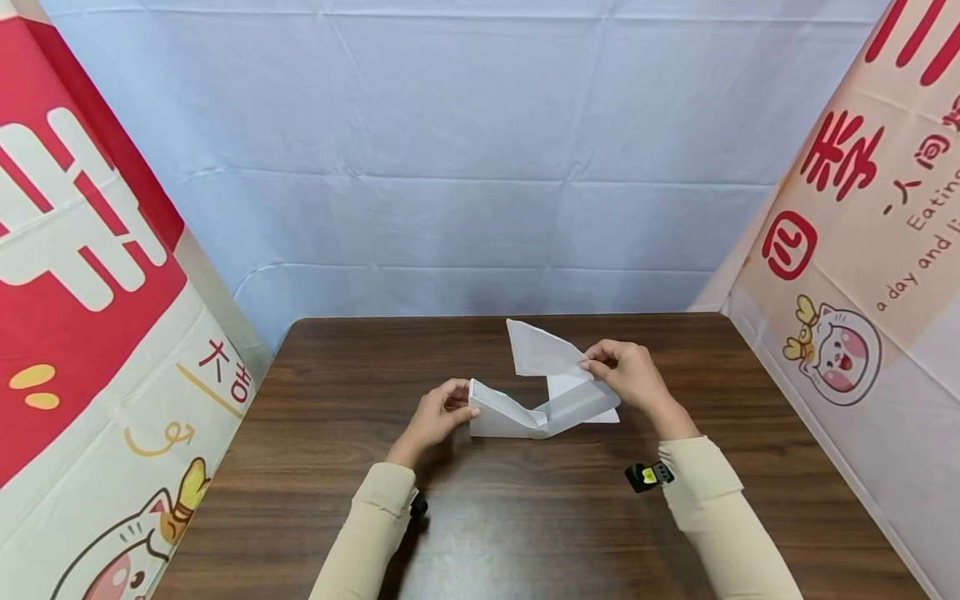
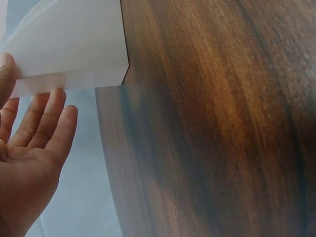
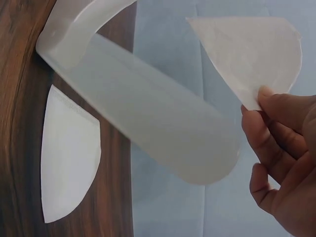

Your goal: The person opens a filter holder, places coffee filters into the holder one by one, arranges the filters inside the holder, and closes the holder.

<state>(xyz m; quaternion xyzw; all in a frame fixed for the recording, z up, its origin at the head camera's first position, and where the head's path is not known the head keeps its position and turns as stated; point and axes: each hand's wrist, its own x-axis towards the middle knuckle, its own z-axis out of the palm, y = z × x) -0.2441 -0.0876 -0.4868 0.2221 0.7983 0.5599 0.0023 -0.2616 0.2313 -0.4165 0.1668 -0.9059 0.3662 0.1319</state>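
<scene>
In the right hand (image 1: pixel 633 379), pinched by a corner between thumb and fingers: a thin white paper (image 1: pixel 543 350), raised above the flap. In the left hand (image 1: pixel 438 417), gripped at the near end: a white box (image 1: pixel 502 414), open, with its flap (image 1: pixel 581 406) slanting rightward. Beyond, flat on the surface (image 1: pixel 525 517): a second paper (image 3: pixel 69 160). Possible trouble: creasing from catching the flap's edge, slipping from so small a pinch, or tipping from a slack left grip.

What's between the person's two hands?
In the head view: an open white box, a flat sheet on the table, and a raised sheet pinched by the right hand.
</scene>
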